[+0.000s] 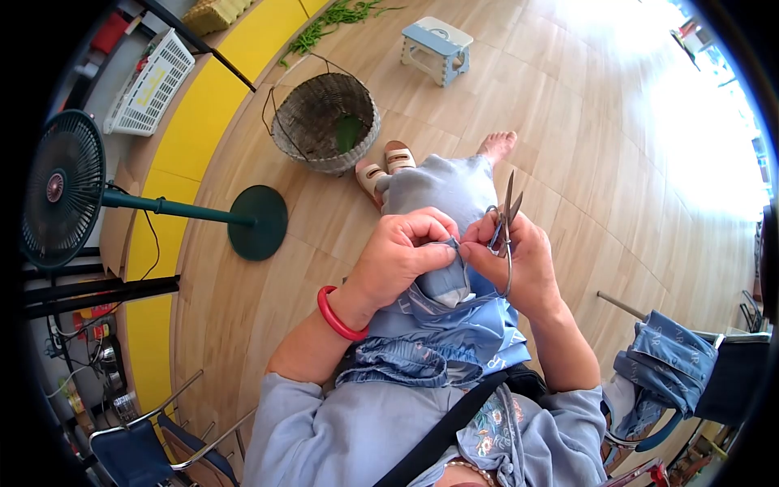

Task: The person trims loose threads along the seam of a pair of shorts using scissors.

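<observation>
A blue garment (485, 331) with pale printed lettering and a gathered waistband lies bunched across my lap. My left hand (412, 250), with a red bangle on its wrist, pinches a folded edge of this cloth. Close beside it, my right hand (519, 258) has thumb and finger together at the same edge. Metal scissors (509, 204) hang on the right hand's fingers, blades pointing up and away from me and slightly apart. Whatever is between the fingertips, other than cloth, is too small to make out.
A woven basket (304, 122) stands by a pair of sandals (371, 177). Beyond is a folding stool (438, 47). A green-based fan (258, 222) is at left, near a folding chair (134, 454). More blue printed cloth (667, 365) drapes over a chair at right.
</observation>
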The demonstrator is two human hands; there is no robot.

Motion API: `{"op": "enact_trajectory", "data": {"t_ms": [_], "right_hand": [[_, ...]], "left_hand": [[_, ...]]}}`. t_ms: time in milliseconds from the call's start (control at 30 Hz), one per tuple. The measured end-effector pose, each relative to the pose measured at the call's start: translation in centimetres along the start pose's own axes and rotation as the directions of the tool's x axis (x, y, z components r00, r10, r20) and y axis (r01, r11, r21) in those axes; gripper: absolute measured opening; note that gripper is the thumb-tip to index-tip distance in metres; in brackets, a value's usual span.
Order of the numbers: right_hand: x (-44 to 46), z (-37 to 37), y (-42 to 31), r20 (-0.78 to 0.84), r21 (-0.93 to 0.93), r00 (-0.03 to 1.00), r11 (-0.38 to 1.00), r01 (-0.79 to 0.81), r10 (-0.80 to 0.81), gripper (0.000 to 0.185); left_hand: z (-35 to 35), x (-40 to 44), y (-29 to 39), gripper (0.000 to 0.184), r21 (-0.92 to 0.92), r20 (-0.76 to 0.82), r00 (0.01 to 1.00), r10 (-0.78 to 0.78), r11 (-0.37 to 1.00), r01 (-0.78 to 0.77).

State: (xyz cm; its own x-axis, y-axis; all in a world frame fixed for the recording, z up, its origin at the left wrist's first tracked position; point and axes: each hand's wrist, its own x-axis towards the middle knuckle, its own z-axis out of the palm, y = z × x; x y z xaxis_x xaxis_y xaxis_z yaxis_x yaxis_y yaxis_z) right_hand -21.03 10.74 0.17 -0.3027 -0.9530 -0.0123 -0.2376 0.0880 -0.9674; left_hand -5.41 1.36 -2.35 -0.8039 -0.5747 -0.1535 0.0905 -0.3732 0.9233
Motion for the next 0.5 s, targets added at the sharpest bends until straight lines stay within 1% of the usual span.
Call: {"op": "enact_trajectory", "data": {"t_ms": [100,167,233,300,433,500], "right_hand": [[0.07,0.24,0.0,-0.001,0.014,1.0,1.0,-0.022,0.022,0.016],[0.21,0.31,0.01,-0.001,-0.014,1.0,0.999,-0.031,0.031,0.015],[0.34,0.45,0.03,0.003,-0.042,0.999,0.998,-0.037,0.037,0.015],[0.44,0.65,0.08,0.007,0.04,0.984,0.983,-0.18,0.18,0.013],[0.23,0.9,0.31,0.009,0.1,0.979,0.974,-0.205,0.206,0.013],[0.17,1.07,0.32,-0.006,0.218,0.966,0.943,-0.25,0.258,0.012]], "left_hand": [[0.06,0.0,-0.06,0.003,0.016,-0.003,1.0,0.01,1.0,-0.01],[0.14,0.09,-0.06,0.004,0.029,0.002,1.0,0.019,0.999,-0.019],[0.04,0.06,-0.03,0.004,0.114,-0.008,0.999,0.046,0.992,-0.045],[0.01,0.05,0.01,0.004,0.115,-0.014,0.997,0.071,0.991,-0.069],[0.08,-0.05,-0.12,0.002,0.111,-0.041,0.992,0.121,0.987,-0.116],[0.11,-0.14,0.03,0.003,0.095,-0.056,0.993,0.105,0.991,-0.099]]}}
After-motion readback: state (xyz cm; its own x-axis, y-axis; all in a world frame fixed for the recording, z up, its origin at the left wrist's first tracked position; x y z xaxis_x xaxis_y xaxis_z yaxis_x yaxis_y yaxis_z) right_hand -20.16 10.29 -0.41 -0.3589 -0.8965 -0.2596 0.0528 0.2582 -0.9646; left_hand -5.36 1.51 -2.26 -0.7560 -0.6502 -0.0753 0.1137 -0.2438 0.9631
